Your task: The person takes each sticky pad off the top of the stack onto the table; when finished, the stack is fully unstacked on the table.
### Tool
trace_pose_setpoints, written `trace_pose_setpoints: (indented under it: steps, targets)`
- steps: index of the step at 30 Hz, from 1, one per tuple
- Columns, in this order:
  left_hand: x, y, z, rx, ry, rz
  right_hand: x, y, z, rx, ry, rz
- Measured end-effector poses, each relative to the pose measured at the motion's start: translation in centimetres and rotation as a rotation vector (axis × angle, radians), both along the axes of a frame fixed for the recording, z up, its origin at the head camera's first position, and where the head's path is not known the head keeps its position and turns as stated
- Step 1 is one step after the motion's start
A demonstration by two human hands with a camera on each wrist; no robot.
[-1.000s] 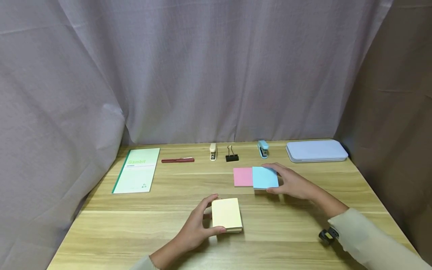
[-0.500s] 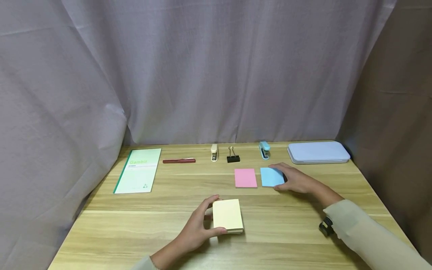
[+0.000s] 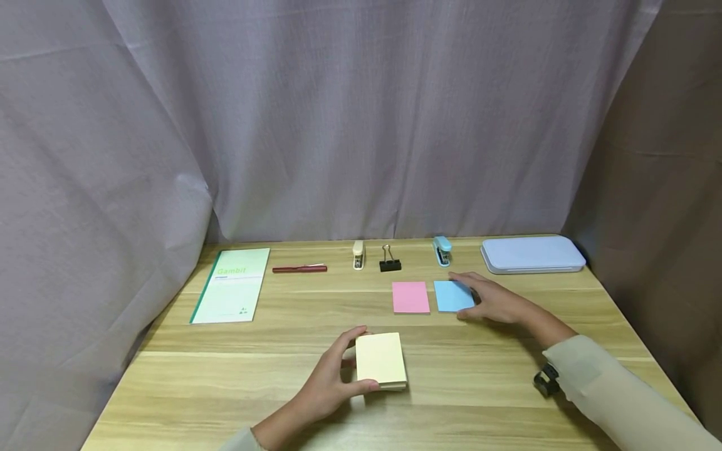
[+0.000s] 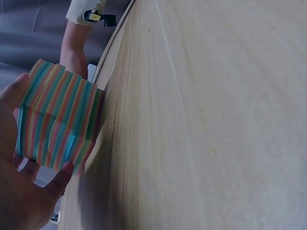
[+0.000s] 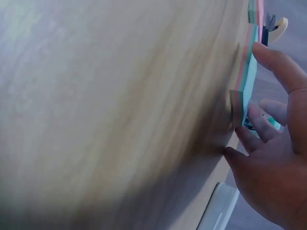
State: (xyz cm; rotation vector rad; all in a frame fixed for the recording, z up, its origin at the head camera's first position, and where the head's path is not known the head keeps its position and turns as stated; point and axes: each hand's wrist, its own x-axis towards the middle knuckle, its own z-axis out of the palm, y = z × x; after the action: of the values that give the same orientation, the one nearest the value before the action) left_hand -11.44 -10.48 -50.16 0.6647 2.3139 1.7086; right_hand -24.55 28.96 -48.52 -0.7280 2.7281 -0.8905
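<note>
Yellow-topped stack (image 3: pixel 380 358), on or just above tabletop (image 3: pixel 271 366): fingers of left hand (image 3: pixel 324 383) pinch it; right hand (image 3: pixel 497 302) pinches blue pad (image 3: pixel 451 296) farther off. Uneven squeeze could shear stack's layers.

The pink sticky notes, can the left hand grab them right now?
Probably not yet: the left hand is gripping the yellow-topped stack. If it let go, the pink notes look within reach, with just bare table between.
</note>
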Motion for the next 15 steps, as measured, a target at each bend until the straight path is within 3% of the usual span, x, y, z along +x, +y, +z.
trace_pose_setpoints:
  steps: [7, 15]
  targets:
    - [0.0, 0.0, 0.0, -0.004, -0.006, 0.002, 1.5, -1.0, 1.5, -0.03, 0.021, -0.001]
    - [0.0, 0.0, -0.1, 0.003, -0.015, -0.004, 5.1, -4.2, 3.6, -0.084, 0.012, 0.033]
